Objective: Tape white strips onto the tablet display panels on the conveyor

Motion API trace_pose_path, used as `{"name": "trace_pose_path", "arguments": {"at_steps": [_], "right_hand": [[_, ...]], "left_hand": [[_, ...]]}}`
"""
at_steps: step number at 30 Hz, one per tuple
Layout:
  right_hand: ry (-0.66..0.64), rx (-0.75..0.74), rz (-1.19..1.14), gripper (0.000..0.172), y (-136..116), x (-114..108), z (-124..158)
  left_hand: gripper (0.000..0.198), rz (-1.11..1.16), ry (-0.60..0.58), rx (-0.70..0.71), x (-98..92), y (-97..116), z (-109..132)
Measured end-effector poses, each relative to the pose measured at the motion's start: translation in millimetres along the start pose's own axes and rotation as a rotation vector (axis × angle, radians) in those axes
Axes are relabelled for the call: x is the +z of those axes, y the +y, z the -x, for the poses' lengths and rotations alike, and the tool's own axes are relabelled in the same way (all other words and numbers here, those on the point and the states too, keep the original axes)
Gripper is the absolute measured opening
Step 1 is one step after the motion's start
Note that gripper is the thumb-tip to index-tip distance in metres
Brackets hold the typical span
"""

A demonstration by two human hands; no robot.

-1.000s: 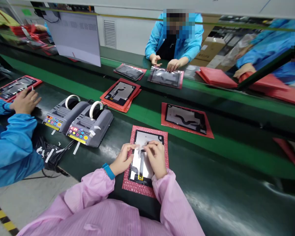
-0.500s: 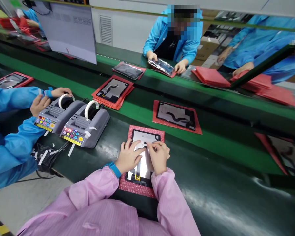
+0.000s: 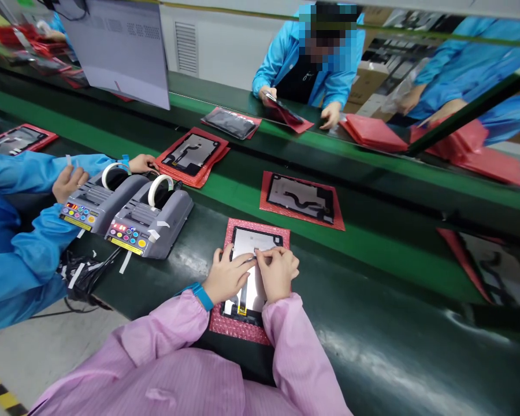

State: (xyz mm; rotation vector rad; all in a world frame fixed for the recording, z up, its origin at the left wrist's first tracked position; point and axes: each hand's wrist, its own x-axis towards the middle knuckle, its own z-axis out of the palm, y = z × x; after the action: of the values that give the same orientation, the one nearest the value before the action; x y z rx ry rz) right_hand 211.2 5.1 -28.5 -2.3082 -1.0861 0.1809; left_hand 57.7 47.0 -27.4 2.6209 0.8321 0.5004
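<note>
A tablet screen panel lies back side up on a pink bubble-wrap bag in front of me. A dark flex cable with a yellow-edged end runs along its back. My left hand rests across the panel's left side with fingers stretched out, index fingertip near the middle. Beside that fingertip, my right hand has thumb and index finger pinched together at the panel. Whatever is between them is too small to make out.
Two grey tape dispensers stand at left, by a neighbour's blue sleeves. On the green conveyor belt lie another panel on a red bag and a stack of red bags. Across sits a co-worker.
Things on the belt have shifted slightly left. The neighbour's hand has reached the red stack. Across, the co-worker has tilted a bag and taken one hand off it. My hands have barely moved.
</note>
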Motion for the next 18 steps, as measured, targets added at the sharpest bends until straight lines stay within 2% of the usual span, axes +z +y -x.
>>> {"name": "trace_pose_path", "arguments": {"at_steps": [2, 4, 6, 7, 12, 15, 18], "right_hand": [[0.056, 0.032, 0.016, 0.046, 5.2, -1.0, -2.2], [0.133, 0.057, 0.012, 0.061, 15.8, -6.3, -5.2], [0.137, 0.05, -0.016, 0.068, 28.9, -17.4, -6.1], [0.089, 0.061, -0.028, 0.066, 34.9, -24.7, -4.8], [-0.317, 0.281, 0.04, 0.049, 47.5, -60.8, 17.8], [-0.428, 0.256, -0.031, 0.047, 49.2, -66.8, 31.2], [-0.495, 0.212, -0.294, 0.05, 54.2, -61.3, 41.0]], "left_hand": [[0.044, -0.008, -0.005, 0.003, -0.2, -0.2, 0.3], [0.043, -0.019, -0.018, 0.002, -0.1, -0.4, 0.6], [0.043, -0.03, -0.027, 0.001, 0.3, -0.6, 0.9], [0.043, -0.035, -0.028, 0.001, 0.6, -0.4, 1.0], [0.041, -0.056, -0.01, -0.022, 2.2, 2.2, 1.7], [0.04, -0.059, -0.007, -0.027, 1.2, 3.7, 1.4], [0.041, -0.036, 0.0, -0.025, -0.2, 3.1, 0.5]]}}
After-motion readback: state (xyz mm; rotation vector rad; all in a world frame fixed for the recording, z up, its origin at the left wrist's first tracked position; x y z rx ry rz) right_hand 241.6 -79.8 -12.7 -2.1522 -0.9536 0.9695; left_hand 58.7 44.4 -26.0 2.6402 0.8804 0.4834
